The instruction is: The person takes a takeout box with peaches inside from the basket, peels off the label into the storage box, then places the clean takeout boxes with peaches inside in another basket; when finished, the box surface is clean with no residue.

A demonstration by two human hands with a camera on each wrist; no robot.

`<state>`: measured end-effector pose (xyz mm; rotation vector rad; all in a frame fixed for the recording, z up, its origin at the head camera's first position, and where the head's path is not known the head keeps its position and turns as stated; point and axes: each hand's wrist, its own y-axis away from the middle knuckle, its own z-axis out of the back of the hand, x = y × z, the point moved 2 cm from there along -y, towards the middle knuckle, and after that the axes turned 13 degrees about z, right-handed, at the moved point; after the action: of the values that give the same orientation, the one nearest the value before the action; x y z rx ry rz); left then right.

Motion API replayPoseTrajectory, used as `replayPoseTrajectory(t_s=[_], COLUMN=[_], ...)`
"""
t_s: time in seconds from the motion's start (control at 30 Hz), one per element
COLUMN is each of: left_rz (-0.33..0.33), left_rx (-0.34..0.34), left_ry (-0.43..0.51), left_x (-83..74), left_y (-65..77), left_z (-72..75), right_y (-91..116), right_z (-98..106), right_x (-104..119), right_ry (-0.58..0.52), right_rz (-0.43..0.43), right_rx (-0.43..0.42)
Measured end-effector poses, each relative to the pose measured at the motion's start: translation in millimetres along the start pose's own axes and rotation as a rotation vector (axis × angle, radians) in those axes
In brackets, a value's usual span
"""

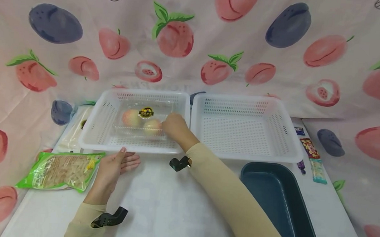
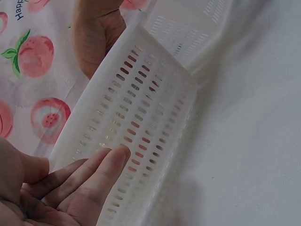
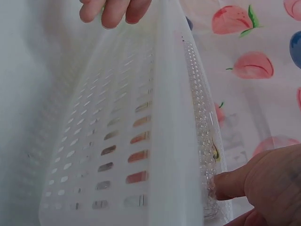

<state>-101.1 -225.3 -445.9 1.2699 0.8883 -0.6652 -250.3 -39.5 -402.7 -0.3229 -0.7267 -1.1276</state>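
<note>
A clear plastic fruit box point(image 1: 129, 131) with two peach-like fruits point(image 1: 131, 118) and a black-and-gold label lies inside the left white basket point(image 1: 96, 128). My right hand point(image 1: 176, 128) grips the box's right end, fingers curled. In the right wrist view its thumb point(image 3: 230, 184) presses the clear plastic point(image 3: 209, 183), while the other fingers are mostly hidden. At the basket's front left, my left hand point(image 1: 111, 168) has its fingers extended and holds nothing. In the left wrist view, those fingers point(image 2: 101, 174) lie right along the slotted front wall point(image 2: 141, 113).
A second white basket point(image 1: 234, 135) stands close on the right, with a dark blue tray point(image 1: 273, 198) in front. On the left lie a green-edged food bag point(image 1: 63, 171) and a white packet point(image 1: 74, 128). Small snack packets point(image 1: 311, 148) line the right edge. Fruit-print cloth point(image 1: 179, 71) hangs behind.
</note>
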Motion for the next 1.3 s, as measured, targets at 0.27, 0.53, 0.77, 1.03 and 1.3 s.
replayPoseTrajectory(t_s=[0.27, 0.53, 0.77, 1.03, 1.3], left_rz=[-0.008, -0.01, -0.016, -0.019, -0.003], left_rx=[-0.001, 0.003, 0.011, 0.012, 0.017], left_ry=[-0.006, -0.028, -0.017, -0.016, -0.016], left_x=[2.4, 1.0, 0.1, 0.9, 2.1], left_y=[1.2, 1.2, -1.5, -3.4, -2.5], left_z=[0.3, 0.5, -0.9, -0.8, 1.1], right_y=[-2.8, 0.8, 2.8, 3.4, 1.0], right_z=[-4.1, -1.8, 1.9, 5.1, 2.9], right_x=[-1.8, 0.4, 2.3, 3.6, -3.6], right_ry=[0.012, -0.016, 0.0, -0.094, -0.291], right_rz=[-0.015, 0.005, -0.004, -0.066, -0.101], right_rx=[0.016, -0.036, -0.043, -0.046, -0.086])
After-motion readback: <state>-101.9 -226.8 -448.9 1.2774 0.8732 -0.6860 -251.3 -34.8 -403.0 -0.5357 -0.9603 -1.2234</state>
